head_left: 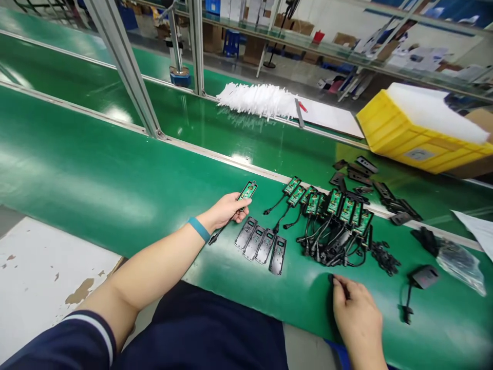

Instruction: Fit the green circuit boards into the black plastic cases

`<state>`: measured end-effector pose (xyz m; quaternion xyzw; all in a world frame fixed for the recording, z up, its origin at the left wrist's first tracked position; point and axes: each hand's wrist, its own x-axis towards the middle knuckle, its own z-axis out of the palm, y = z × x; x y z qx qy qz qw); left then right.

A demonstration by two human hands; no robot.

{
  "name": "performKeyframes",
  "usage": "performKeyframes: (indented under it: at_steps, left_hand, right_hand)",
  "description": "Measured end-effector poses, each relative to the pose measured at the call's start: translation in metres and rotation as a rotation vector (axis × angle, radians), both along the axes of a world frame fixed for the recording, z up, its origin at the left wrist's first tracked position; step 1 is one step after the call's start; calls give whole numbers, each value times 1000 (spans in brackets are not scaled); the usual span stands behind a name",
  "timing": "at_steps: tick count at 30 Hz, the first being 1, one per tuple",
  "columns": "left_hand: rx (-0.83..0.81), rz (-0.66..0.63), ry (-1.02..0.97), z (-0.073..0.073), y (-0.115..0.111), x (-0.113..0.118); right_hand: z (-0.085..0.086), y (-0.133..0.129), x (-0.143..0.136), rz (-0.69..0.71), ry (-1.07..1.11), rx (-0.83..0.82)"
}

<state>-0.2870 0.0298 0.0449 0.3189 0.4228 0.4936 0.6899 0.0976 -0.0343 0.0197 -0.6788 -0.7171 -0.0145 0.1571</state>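
My left hand [228, 209] is closed around a black plastic case with a green circuit board [248, 190] showing inside. A short black cable hangs from the case below my wrist. Just right of that hand, several black cover plates [264, 245] lie side by side on the green bench. My right hand [358, 311] is in a pinch near the bench's front edge; a small dark bit shows at its fingertips, too little to name. Beyond it lies a pile of similar open cases with circuit boards [334, 201] and tangled cables.
Small black parts [385, 258] and a boxy black unit with a cable [424, 277] lie to the right, near a clear plastic bag [462, 264]. Further back are loose black covers [360, 174], a yellow crate [419, 144], white strips [258, 100] and a metal post [131, 72].
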Motion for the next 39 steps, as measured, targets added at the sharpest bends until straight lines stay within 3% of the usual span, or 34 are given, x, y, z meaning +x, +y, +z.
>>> performKeyframes:
  at_steps: [8,16,19,24,31,34,39]
  left_hand:
    - [5,-10,-11,-8,-1,-1]
    - [-7,15,-17,-4,0,0]
    - [-14,15,-9,-2,0,0]
    - [-29,19,2,0,0,0]
    - [-14,15,1,-2,1,1]
    - [-8,9,1,-4,2,1]
    - [-8,17,-9,-5,3,1]
  right_hand:
    - [10,0,10,190,20,-33]
    - [23,5,11,-42,215,-308]
    - [31,1,-12,-57,413,-331]
    - [38,-2,-56,127,578,-383]
    - [34,3,-109,121,850,-451]
    - [35,10,-136,201,765,-396]
    - [31,25,-172,454,470,-82]
